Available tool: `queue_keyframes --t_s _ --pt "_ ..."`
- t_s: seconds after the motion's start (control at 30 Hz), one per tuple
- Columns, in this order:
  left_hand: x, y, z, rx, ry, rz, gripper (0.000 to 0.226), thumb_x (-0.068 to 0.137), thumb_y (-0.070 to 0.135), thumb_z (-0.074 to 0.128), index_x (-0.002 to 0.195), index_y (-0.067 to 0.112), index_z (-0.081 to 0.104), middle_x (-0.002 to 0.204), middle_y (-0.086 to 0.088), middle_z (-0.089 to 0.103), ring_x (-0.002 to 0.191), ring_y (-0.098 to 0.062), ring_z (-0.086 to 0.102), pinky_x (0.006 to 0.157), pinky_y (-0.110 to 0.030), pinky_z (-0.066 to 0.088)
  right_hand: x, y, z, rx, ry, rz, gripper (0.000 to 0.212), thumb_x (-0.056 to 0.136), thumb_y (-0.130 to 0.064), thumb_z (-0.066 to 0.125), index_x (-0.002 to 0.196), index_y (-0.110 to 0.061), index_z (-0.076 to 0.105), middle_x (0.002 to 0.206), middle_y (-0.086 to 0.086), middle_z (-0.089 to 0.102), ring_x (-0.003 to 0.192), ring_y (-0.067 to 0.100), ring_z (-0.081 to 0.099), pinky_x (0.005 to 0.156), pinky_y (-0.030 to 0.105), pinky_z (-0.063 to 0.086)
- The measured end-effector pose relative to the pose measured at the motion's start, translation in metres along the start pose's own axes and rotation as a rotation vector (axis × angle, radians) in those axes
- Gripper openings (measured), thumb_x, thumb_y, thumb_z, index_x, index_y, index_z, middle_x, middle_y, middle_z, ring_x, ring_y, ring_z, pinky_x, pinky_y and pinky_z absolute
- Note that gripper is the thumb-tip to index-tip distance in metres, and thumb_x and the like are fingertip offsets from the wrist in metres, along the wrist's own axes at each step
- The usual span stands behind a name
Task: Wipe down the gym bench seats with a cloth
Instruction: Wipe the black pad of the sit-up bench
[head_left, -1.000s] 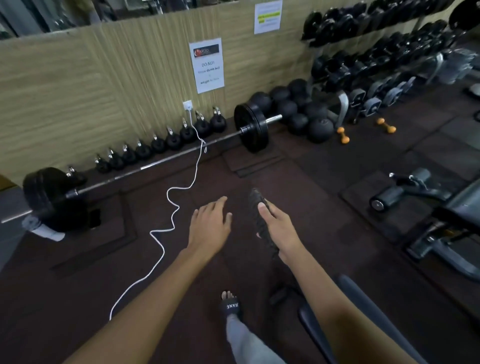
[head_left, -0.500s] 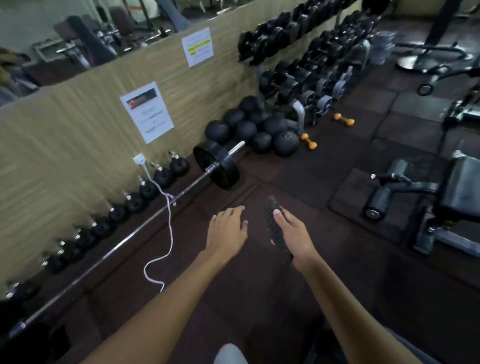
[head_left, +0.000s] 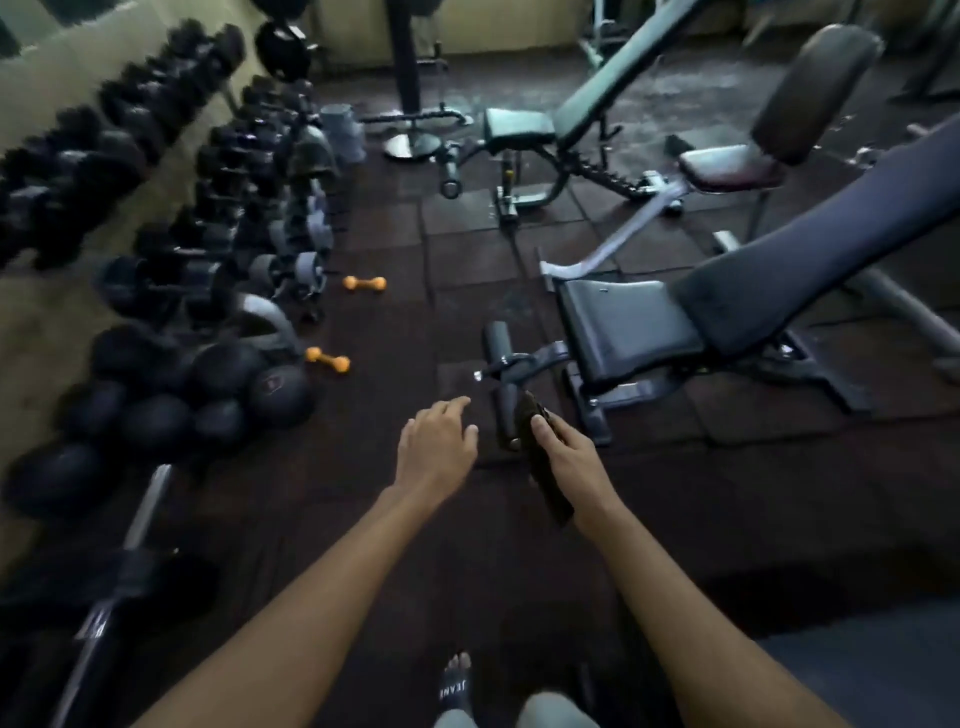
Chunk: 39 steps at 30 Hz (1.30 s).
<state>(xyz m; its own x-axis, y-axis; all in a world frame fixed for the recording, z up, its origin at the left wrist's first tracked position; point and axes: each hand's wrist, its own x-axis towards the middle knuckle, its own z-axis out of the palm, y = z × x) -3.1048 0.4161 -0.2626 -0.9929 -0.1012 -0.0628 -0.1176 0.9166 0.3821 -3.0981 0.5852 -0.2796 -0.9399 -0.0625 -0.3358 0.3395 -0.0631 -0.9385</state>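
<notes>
My right hand (head_left: 569, 454) is closed around the dark cloth (head_left: 540, 462), and my left hand (head_left: 434, 449) is open and empty beside it. The nearest bench seat (head_left: 623, 327) stands ahead, apart from both hands. I think wiping has not begun; next I must step closer and lay the cloth on it.

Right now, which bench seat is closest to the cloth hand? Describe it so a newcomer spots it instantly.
Start at the right hand holding the dark cloth. Just beyond it, right of the dumbbell rack, stands the nearest incline bench. Its seat pad is the low black one directly behind the foam leg rollers, under a long raised backrest; the other benches stand farther back.
</notes>
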Motion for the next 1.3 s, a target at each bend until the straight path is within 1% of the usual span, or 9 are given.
queue_keyframes --t_s 0.07,0.23,0.4,0.6,0.73,0.87,1.0,1.17,1.3 --pt "0.044 0.032 0.007 0.015 -0.049 0.121 0.047 0.097 0.031 0.048 0.142 0.020 0.045 0.139 -0.004 0.054 0.126 -0.026 0.049 0.109 -0.042 0.037 0.022 -0.014 -0.028 0.030 0.130 0.023 0.028 0.099 -0.036 0.058 0.123 -0.025 0.068 0.102 0.001 0.074 0.076 0.007 0.066 0.069 0.031 0.053" --pt "0.142 0.111 0.050 0.034 -0.187 0.357 0.047 0.096 0.032 0.049 0.142 0.022 0.046 0.139 -0.001 0.054 0.127 -0.024 0.049 0.107 -0.039 0.038 0.081 -0.026 -0.103 0.113 0.412 0.039 0.023 0.100 -0.034 0.056 0.120 -0.032 0.068 0.104 -0.002 0.075 0.083 0.016 0.067 0.068 0.039 0.054" --pt "0.235 0.182 0.114 0.042 -0.281 0.448 0.047 0.098 0.032 0.046 0.143 0.021 0.044 0.142 -0.001 0.051 0.128 -0.025 0.047 0.107 -0.040 0.038 0.170 -0.009 -0.186 0.083 0.545 0.057 0.032 0.099 -0.038 0.057 0.126 -0.025 0.068 0.115 -0.005 0.074 0.107 0.019 0.069 0.092 0.045 0.057" --pt "0.376 0.271 0.211 -0.048 -0.277 0.341 0.046 0.097 0.026 0.050 0.141 0.016 0.047 0.142 -0.002 0.050 0.129 -0.025 0.047 0.106 -0.039 0.037 0.354 -0.003 -0.294 -0.076 0.487 0.142 0.069 0.080 -0.065 0.055 0.136 -0.025 0.060 0.133 -0.004 0.065 0.124 0.018 0.060 0.106 0.046 0.048" --pt "0.451 0.300 0.268 -0.086 -0.328 0.158 0.046 0.097 0.023 0.050 0.142 0.015 0.046 0.143 -0.001 0.049 0.131 -0.022 0.045 0.109 -0.034 0.035 0.454 -0.017 -0.349 -0.278 0.383 0.228 0.044 0.100 -0.037 0.053 0.140 -0.020 0.056 0.141 -0.003 0.059 0.132 0.017 0.053 0.109 0.029 0.041" --pt "0.509 0.313 0.333 -0.061 -0.387 -0.009 0.046 0.098 0.024 0.049 0.143 0.017 0.045 0.144 0.001 0.047 0.131 -0.021 0.044 0.108 -0.036 0.037 0.528 0.001 -0.400 -0.437 0.297 0.241 0.040 0.101 -0.030 0.053 0.140 -0.022 0.055 0.141 -0.005 0.058 0.133 0.012 0.050 0.103 0.018 0.035" --pt "0.546 0.313 0.402 -0.014 -0.416 -0.040 0.048 0.097 0.023 0.049 0.144 0.016 0.043 0.146 -0.001 0.045 0.133 -0.022 0.042 0.110 -0.036 0.034 0.586 0.048 -0.436 -0.622 0.219 0.201 0.042 0.101 -0.035 0.052 0.142 -0.026 0.053 0.148 -0.002 0.051 0.140 0.014 0.043 0.114 0.028 0.033" --pt "0.590 0.294 0.481 0.074 -0.342 -0.031 0.051 0.097 0.025 0.050 0.146 0.017 0.040 0.155 -0.006 0.035 0.144 -0.025 0.029 0.119 -0.045 0.023 0.646 0.108 -0.455 -0.972 0.076 -0.009 0.044 0.100 -0.039 0.051 0.144 -0.032 0.050 0.153 0.000 0.045 0.134 0.022 0.045 0.106 0.040 0.039" --pt "0.614 0.262 0.522 0.204 -0.180 -0.050 0.055 0.100 0.034 0.042 0.152 0.018 0.030 0.161 -0.007 0.020 0.149 -0.026 0.016 0.121 -0.048 0.011 0.674 0.158 -0.458 -1.273 -0.024 -0.463 0.040 0.101 -0.039 0.049 0.140 -0.029 0.056 0.150 0.002 0.049 0.133 0.022 0.052 0.099 0.037 0.046"
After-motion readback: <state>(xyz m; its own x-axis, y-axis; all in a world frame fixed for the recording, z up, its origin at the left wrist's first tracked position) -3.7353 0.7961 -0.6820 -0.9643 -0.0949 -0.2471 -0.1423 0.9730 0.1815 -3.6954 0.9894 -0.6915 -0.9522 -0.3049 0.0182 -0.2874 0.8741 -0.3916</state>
